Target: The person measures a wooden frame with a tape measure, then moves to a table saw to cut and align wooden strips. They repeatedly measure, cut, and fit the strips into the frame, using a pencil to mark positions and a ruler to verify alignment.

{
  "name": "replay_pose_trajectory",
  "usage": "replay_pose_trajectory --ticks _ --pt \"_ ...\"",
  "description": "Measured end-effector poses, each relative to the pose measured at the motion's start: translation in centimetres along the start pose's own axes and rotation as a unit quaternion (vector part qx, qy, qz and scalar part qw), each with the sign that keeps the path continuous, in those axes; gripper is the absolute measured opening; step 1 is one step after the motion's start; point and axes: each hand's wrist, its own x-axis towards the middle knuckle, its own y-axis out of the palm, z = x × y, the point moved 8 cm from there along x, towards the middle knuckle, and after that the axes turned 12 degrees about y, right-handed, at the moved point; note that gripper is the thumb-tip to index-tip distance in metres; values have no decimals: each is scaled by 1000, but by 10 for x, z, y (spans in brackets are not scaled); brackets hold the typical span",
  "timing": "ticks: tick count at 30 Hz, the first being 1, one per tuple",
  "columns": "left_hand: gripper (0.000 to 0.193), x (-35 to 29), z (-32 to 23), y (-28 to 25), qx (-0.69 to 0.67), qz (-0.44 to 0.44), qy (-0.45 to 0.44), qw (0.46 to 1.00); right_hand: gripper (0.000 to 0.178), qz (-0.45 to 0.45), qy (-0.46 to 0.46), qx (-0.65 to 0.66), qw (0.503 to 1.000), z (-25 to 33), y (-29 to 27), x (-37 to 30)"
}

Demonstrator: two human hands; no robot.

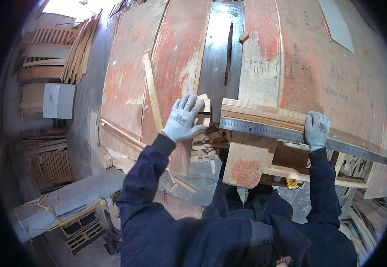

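My left hand point(184, 120), in a pale work glove, is open with its fingers spread, over the worn wooden tabletop. Its fingertips are close to short wooden offcuts point(204, 106); I cannot tell if they touch. Wrapped over the right part of a stack of long wooden strips point(262, 111) is my right hand point(316, 130), also gloved. The strips lie along the near side of the table, just behind a long steel ruler point(264, 128). The ruler runs on past my right hand toward the table's right corner. My right palm side is hidden.
Ahead, a metal plate point(215, 53) with a long dark slot is set into the tabletop point(131, 75). A loose batten point(152, 91) lies left of it. Small offcuts lie below the table edge. A yellow tape measure point(292, 183) sits under the right side. Stacked wood point(84, 49) stands far left.
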Motion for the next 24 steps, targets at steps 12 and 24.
replay_pose_trajectory --ticks 12,24 --pt "96 10 16 2 -44 13 17 999 24 16 11 -8 1000 -6 8 1" --pt "89 -70 -42 15 -106 -98 -106 984 27 38 2 -32 999 -13 19 5"
